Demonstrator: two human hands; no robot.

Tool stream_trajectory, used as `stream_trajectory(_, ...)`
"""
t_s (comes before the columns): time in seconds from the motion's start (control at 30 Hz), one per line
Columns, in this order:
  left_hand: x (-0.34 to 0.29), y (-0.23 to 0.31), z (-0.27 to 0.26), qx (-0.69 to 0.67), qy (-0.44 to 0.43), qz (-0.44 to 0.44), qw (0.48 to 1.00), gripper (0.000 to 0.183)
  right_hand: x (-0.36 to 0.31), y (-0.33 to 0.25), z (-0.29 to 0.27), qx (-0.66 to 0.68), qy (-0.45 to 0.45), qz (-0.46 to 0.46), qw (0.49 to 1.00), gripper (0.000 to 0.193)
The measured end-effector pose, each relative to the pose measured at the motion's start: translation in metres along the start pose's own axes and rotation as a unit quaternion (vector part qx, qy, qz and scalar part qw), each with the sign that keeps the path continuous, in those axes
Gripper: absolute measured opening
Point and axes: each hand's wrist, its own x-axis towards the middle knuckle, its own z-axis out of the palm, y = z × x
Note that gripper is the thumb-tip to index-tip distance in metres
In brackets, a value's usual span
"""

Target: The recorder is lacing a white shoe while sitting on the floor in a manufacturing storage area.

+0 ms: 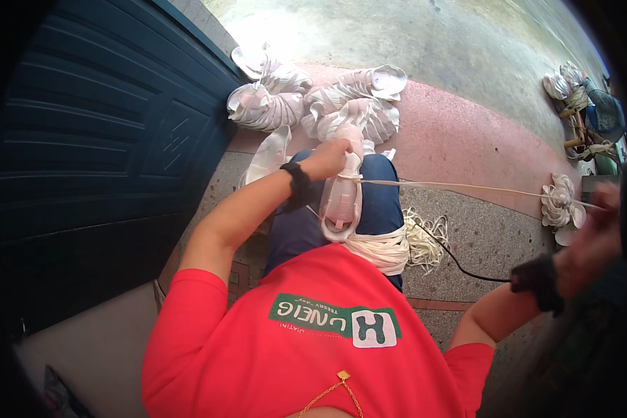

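My left hand (pixel 329 159) grips a pale pink and white shoe upper (pixel 343 198) that rests over my lap, its fingers closed on the upper part. From this upper a flat white shoelace (pixel 460 187) stretches taut to the right. My right hand (pixel 601 219), smeared by motion at the far right edge, holds the lace's other end. A bundle of cream laces (pixel 383 251) lies across my right thigh, with loose ends (pixel 428 240) hanging beside it.
Stacks of nested shoe uppers (pixel 355 104) lie on the floor in front, with a single upper (pixel 268 157) nearer. A dark blue door (pixel 118 118) stands at left. More bundled uppers (pixel 559 200) lie at right, near a blue chair-like object (pixel 602 115). A black cord (pixel 460 265) crosses toward my right wrist.
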Motion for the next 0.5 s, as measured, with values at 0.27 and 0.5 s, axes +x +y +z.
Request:
stream_trajectory(0.27,-0.052,-0.018,-0.009,0.177,-0.025,0.084,0.98,0.014,-0.223,0.226,0.153,-0.122,-0.377,0.311,0.864,0.018)
stream_trajectory(0.5,-0.067,-0.013,0.0,0.21,0.021,0.046,0.976,0.01,-0.316,0.272,0.21,-0.382,-0.431,0.08,0.813,0.017)
